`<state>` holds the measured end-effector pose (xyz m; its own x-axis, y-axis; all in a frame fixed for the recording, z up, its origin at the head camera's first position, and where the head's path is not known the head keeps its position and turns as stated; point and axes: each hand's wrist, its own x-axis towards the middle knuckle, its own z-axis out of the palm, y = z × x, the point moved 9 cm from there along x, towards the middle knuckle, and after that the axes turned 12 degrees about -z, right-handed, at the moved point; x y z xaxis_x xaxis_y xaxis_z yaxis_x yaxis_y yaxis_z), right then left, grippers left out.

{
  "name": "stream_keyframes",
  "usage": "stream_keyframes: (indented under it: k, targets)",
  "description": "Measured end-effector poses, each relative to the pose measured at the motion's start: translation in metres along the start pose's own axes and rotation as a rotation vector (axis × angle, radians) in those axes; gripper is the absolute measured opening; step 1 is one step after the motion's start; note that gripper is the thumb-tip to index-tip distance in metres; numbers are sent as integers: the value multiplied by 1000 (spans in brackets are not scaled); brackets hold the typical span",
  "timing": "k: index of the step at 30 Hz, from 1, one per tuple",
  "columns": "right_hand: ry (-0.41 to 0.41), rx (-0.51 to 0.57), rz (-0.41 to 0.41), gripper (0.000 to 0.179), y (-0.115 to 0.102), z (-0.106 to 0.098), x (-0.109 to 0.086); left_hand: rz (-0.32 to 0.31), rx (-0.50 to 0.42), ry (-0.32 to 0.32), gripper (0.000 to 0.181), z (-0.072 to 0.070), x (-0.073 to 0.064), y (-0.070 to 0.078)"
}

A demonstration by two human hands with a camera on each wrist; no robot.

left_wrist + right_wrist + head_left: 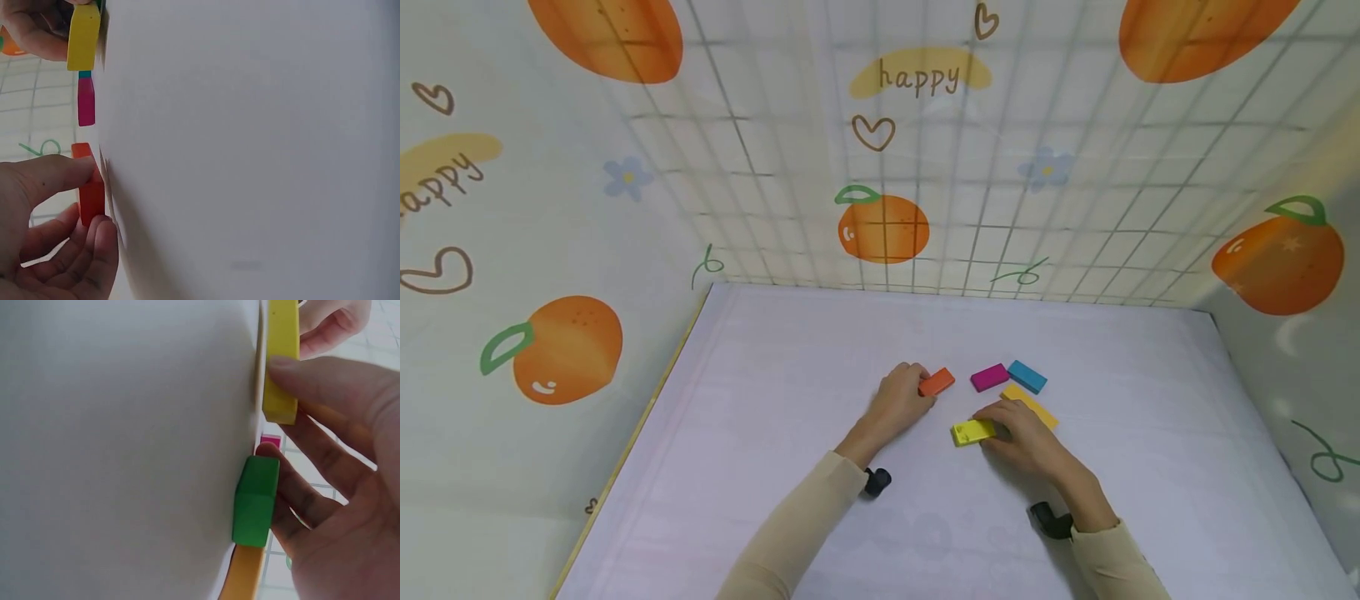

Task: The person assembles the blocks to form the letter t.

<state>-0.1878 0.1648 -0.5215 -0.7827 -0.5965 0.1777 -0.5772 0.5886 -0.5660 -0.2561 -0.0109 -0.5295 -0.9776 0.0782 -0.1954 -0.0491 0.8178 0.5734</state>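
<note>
The yellow block (pixel 973 432) is on or just above the white table (pixel 760 400), between the person's hands. The right hand (pixel 1018 435) pinches it with thumb and fingers. The left hand (pixel 904 393) pinches a red-orange block (pixel 937 382), behind and left of the yellow block. A pink block (pixel 989 377) lies behind the yellow block. A blue block (pixel 1027 377) is behind and to the right of it, very near the pink one. A light orange block (pixel 1036 407) is on the yellow block's right, partly covered by the right hand, so that side is crowded.

The right wrist view shows a green block (pixel 253 506) just right of the yellow block, close to the right fingers; it is hard to tell if they touch. In the head view, the hand covers that spot.

The table's back edge, by a patterned wall (pixel 955 208), is well behind the yellow block. The left edge is far to its left, past the left arm.
</note>
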Motion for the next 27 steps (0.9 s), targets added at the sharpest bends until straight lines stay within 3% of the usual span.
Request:
stream_keyframes:
  k: [12,27]
  targets:
    - [18,13,10,38,2,-2,-2,112,-27,-44,35,-10,-9,-4]
    - [67,-8,-24,40,-1,-6,2,132,17,-81,36,-31,-21,-21]
